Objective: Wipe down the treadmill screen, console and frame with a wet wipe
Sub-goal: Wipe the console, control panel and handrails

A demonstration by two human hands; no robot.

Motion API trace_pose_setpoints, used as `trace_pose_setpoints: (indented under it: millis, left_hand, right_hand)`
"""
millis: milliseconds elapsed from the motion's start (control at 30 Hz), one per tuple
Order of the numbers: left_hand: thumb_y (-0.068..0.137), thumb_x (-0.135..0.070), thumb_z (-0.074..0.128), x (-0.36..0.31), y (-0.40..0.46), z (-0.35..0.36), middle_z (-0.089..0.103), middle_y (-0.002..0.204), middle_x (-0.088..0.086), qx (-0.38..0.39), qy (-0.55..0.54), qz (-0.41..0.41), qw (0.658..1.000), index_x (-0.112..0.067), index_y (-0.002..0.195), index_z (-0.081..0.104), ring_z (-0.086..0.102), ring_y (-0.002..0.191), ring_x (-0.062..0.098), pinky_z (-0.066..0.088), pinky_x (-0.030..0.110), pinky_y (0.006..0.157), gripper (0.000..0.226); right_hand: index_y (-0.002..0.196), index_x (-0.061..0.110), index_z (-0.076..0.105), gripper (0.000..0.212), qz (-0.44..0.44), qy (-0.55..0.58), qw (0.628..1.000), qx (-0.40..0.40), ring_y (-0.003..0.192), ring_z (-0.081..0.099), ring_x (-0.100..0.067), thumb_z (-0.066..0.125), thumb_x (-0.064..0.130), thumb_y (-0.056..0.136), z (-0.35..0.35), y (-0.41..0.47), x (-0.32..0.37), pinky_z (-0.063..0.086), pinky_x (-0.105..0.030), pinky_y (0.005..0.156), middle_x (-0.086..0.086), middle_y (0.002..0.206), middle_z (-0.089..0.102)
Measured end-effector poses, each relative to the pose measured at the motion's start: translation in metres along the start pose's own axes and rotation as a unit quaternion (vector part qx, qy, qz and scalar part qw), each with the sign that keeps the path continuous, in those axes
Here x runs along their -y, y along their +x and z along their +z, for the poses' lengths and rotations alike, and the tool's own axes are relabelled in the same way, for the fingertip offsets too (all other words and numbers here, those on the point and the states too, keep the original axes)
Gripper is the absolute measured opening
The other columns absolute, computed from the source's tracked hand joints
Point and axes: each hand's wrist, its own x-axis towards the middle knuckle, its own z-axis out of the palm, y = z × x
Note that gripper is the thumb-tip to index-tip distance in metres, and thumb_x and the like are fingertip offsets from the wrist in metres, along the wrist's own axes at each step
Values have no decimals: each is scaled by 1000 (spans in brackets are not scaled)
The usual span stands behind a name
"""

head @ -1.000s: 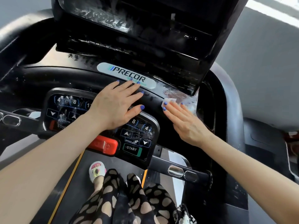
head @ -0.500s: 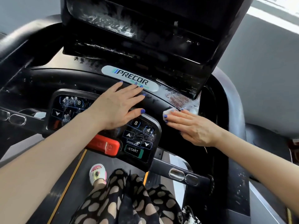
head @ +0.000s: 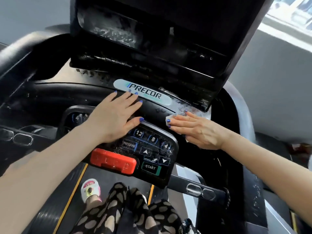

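- Step in hand looks like the console part of the job: the right hand (head: pixel 198 130) lies flat, fingers straight and close together, pressing the wet wipe (head: pixel 169 119) onto the black console (head: pixel 70 93), right under the lower right corner of the screen (head: pixel 152 29).
- Only a little white corner of the wipe peeks out past the fingertips (head: pixel 169 123); the rest is hidden under the palm, so how it's folded is anyone's guess.
- The left hand (head: pixel 116 115) holds nothing. It's spread flat, fingers slightly fanned, resting on the console just left of the right hand, fingertips touching the edge of the logo badge (head: pixel 148 95), heel over the top of the button panel (head: pixel 148 149). Looks like it's just bracing.
- There's wet smearing beyond the right hand's fingertips and on the screen above both hands, so those bits seem at least partly done.
- The button panel below the left hand has droplets on it too, near the red stop button (head: pixel 113 162).
- Next move, best guess: slide the wipe leftward along the console toward the left hand, which would need to lift out of the way. Keep the palm flat so the wipe doesn't bunch up, and go light over the buttons so nothing gets triggered.
- The frame (head: pixel 243 129) beyond the right wrist probably still needs a pass.
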Motion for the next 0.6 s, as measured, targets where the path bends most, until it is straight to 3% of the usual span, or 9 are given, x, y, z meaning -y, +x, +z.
trace_pose_setpoints:
  millis: [100,200,333,467,600]
  left_hand:
    - [86,-69,-26,3,0,-1,23,165,4,-7,-13,14,1000,-18,158,29,19,154,21,18,47,124,103]
    - [74,-69,-39,14,0,-4,5,168,-1,13,-23,45,999,-21,161,13,2,156,14,4,42,126,112]
    - [80,-72,-31,38,3,-5,13,168,2,2,-19,70,997,-18,160,19,9,155,17,7,41,126,109]
    - [93,-68,-16,45,5,-2,29,163,8,-6,-18,94,995,-14,156,34,21,153,23,18,44,123,97]
    - [101,-63,-1,46,4,1,41,156,12,-6,-13,97,995,-12,149,46,33,148,29,32,48,119,84]
  right_hand:
    - [156,22,32,61,66,83,994,-25,154,6,-10,48,9,98,-3,16,18,-7,-39,125,12,165,19]
    - [152,24,38,48,154,202,965,-69,153,14,-7,37,18,104,-12,12,33,-4,-42,126,16,161,26]
    - [149,30,39,49,225,261,933,-105,152,15,-4,23,42,105,-12,18,53,-4,-34,126,20,159,29]
    - [152,26,36,56,286,240,914,-158,152,15,-4,19,51,105,2,23,64,-2,-39,126,17,161,25]
    - [151,33,30,50,341,218,898,-171,149,12,6,21,49,104,5,35,57,-2,-36,126,21,159,22]
